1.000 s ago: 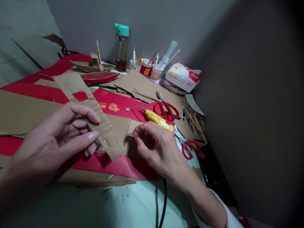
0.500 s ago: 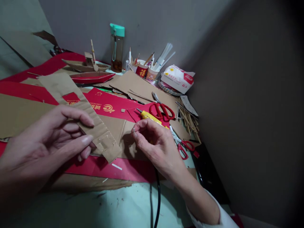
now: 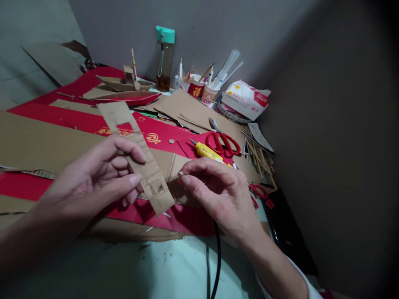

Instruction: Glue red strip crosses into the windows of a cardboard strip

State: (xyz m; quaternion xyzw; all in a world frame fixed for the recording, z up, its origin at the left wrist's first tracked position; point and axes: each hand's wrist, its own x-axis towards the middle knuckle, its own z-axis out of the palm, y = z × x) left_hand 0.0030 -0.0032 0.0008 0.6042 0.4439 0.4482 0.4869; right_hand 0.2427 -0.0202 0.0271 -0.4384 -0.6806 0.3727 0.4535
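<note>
Between its thumb and fingers, my left hand (image 3: 109,176) holds a cardboard strip (image 3: 146,162) at a slant. The strip has a square cut-out near its upper end and another near its lower end, with shiny traces around the lower one. My right hand (image 3: 218,189) is closed in a pinch just right of the strip, apart from it. A tiny pale scrap (image 3: 181,174) shows at its thumb and index fingertips. Behind that hand lies a yellow glue gun (image 3: 207,152), partly hidden by it.
Red-handled scissors (image 3: 222,143) lie beyond the glue gun. Farther back stand two model boats (image 3: 131,98), a bottle (image 3: 164,62), cups of sticks (image 3: 197,88) and a tissue pack (image 3: 246,99). A black cable (image 3: 218,257) hangs at the front. Cardboard and red sheets (image 3: 187,222) cover the table.
The view has shifted, so most things sit farther right. The strip stands steeper, its lower end closer to my right hand. The scrap at my right fingertips shows more plainly.
</note>
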